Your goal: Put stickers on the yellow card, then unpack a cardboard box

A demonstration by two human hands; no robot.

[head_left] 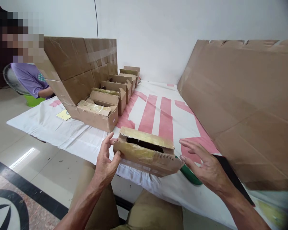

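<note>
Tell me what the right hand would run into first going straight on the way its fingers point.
Most likely the near right end of the open cardboard box, just ahead of the right hand. Depth is unclear there, so it may already touch.

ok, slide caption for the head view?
Left hand and right hand flank a cardboard box; a row of boxes stands beyond.
</note>
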